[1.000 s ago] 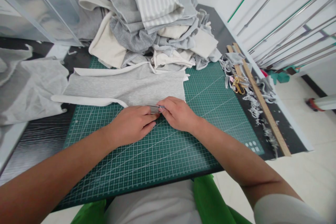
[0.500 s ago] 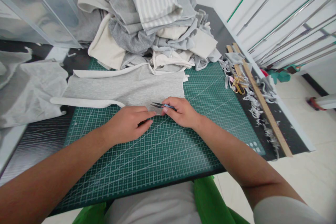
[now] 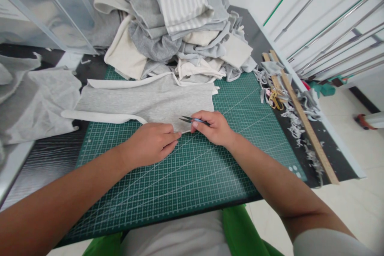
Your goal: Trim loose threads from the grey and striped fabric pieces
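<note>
A light grey knit fabric piece [image 3: 156,98] with white bands along its long edges lies on the green cutting mat [image 3: 210,176]. At its near edge, the fingers of my left hand [image 3: 153,142] are pressed together on the cloth; just how much they pinch is hidden. Wrapped in my right hand [image 3: 216,128] is a pair of small thread snips [image 3: 197,120]. Their two dark blades point left, slightly apart, over the fabric close to its lower right corner. The snips' tips are a little above and right of my left fingertips.
Behind the fabric rises a heap of grey, cream and striped cloth [image 3: 180,4]. More pale fabric [image 3: 39,104] lies at left, by clear plastic bins [image 3: 57,8]. On the right are wooden rulers [image 3: 306,124], gold-handled scissors [image 3: 275,100] and scraps [image 3: 295,128]. Metal poles [image 3: 330,36] lean beyond.
My left thumb and fingers, apart before with a gap between them, have come together. My right hand with the snips has drawn slightly right. The whole view has shifted a little.
</note>
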A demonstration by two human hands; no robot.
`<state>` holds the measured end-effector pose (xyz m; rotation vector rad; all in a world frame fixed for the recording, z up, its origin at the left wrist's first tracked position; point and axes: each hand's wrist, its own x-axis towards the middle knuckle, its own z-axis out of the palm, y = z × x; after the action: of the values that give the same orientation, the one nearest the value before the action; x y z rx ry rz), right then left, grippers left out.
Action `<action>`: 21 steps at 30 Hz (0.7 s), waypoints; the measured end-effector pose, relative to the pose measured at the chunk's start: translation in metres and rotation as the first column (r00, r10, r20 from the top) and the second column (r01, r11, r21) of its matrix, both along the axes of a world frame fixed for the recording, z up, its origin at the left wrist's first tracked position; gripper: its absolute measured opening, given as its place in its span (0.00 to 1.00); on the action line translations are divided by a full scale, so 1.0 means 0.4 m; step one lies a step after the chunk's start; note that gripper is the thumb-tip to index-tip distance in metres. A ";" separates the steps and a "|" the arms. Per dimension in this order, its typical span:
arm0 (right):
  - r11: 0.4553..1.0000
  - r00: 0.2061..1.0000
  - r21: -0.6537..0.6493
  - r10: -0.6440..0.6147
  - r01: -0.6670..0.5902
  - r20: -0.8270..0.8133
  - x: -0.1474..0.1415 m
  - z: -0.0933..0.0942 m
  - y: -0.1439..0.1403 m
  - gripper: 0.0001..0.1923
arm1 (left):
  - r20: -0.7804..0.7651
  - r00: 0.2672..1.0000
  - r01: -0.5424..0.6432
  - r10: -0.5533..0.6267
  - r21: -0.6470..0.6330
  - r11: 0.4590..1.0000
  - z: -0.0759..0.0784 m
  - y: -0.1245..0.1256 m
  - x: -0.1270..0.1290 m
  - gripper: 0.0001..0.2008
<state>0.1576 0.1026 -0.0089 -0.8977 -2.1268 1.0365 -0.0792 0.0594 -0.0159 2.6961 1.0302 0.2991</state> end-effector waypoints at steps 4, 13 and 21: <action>0.998 0.995 0.068 -0.001 -0.006 0.099 -0.002 0.006 0.001 0.08 | -0.003 1.000 0.001 -0.001 0.008 1.000 -0.001 -0.003 -0.002 0.15; 0.998 0.899 0.066 -0.024 -0.006 0.437 0.008 0.039 0.008 0.17 | 0.003 0.999 -0.036 0.036 0.048 0.998 0.005 -0.010 -0.001 0.15; 0.999 0.859 -0.048 0.020 0.005 0.511 0.031 0.059 0.026 0.26 | -0.084 0.996 -0.010 0.015 0.060 0.998 0.011 -0.012 0.007 0.17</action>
<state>0.1699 0.1132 0.0145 -1.3074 -2.5437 0.9255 -0.0766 0.0545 -0.0117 2.7778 1.0788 0.2236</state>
